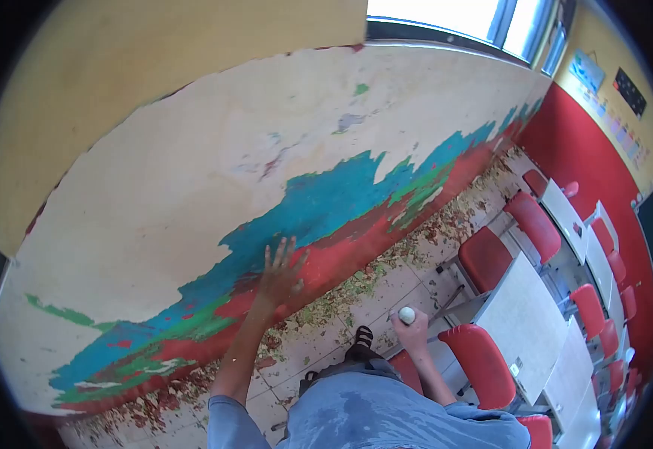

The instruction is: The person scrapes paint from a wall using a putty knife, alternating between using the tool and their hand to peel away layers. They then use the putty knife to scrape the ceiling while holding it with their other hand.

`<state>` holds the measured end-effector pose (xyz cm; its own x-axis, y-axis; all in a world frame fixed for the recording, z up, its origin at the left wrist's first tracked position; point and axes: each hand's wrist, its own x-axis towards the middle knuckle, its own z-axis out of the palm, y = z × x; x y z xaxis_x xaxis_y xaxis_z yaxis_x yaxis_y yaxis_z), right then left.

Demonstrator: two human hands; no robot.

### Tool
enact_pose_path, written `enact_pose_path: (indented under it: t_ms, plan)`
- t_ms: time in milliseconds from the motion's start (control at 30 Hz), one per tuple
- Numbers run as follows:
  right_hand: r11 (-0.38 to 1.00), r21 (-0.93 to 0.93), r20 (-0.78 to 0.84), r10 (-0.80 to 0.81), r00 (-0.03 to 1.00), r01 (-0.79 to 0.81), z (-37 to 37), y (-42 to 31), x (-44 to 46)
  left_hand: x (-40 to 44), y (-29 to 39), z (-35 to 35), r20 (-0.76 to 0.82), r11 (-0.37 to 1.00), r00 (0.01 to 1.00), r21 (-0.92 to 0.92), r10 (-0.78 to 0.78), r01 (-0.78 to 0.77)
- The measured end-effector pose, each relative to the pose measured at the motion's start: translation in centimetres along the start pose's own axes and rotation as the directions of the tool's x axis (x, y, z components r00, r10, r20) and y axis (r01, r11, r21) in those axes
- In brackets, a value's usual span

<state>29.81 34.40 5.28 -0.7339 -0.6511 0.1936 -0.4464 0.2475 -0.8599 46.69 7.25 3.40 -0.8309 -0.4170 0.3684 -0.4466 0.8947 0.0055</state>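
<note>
My left hand (281,275) is stretched out, fingers spread, in front of the lower part of the wall (169,202). I cannot tell whether it touches the surface. Behind it the wall shows peeling blue paint (326,198) above a red band (341,254), with green patches between. Higher up, the wall is bare and cream-coloured. Low on the right, my right hand (414,335) is closed around an object with a round pale end (406,315). The rest of that object is hidden in the fist, so its kind does not show.
Paint flakes (356,284) litter the tiled floor (319,352) along the wall's foot. Red chairs (480,367) and pale-topped desks (517,322) stand close on my right. A window (446,19) is above, and a red and yellow wall (581,142) closes the far end.
</note>
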Motion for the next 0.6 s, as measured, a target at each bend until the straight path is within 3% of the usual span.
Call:
enact_pose_path:
  t_ms: [33, 133, 233, 300, 400, 500, 600]
  plan:
    - [1.000, 0.018, 0.005, 0.010, 1.000, -0.010, 0.1, 0.0, 0.4, 1.2, 0.8, -0.6, 0.018, 0.999, 0.999, -0.002, 0.043, -0.043]
    - [0.993, 0.114, 0.028, 0.030, 0.999, -0.033, 0.1, -0.5, 1.9, 6.9, 1.6, -2.9, -0.142, 0.988, 0.986, 0.141, 0.083, -0.063]
    - [0.969, 0.248, 0.005, -0.013, 1.000, 0.012, -0.1, -0.1, 3.7, 12.6, 2.4, -5.9, -0.210, 0.982, 0.978, 0.184, -0.003, 0.043]
    - [0.950, 0.291, -0.043, -0.108, 0.993, 0.115, 0.1, 1.5, 5.0, 15.5, 2.5, -5.3, -0.135, 0.957, 0.990, 0.281, -0.039, 0.076]
    - [0.871, 0.481, -0.078, -0.072, 0.994, 0.101, -0.3, 3.5, 6.7, 17.5, 3.4, -1.8, -0.060, 0.940, 0.995, 0.326, -0.082, 0.097]
    - [0.659, 0.747, 0.038, 0.091, 0.995, -0.089, -1.7, 4.3, 8.3, 19.1, 5.3, 1.5, -0.017, 0.934, 0.987, 0.320, -0.159, 0.157]
    - [0.709, 0.702, -0.033, 0.115, 0.993, -0.059, -3.8, 5.5, 10.4, 20.0, 7.6, 3.9, 0.029, 0.925, 0.974, 0.321, -0.223, 0.202]
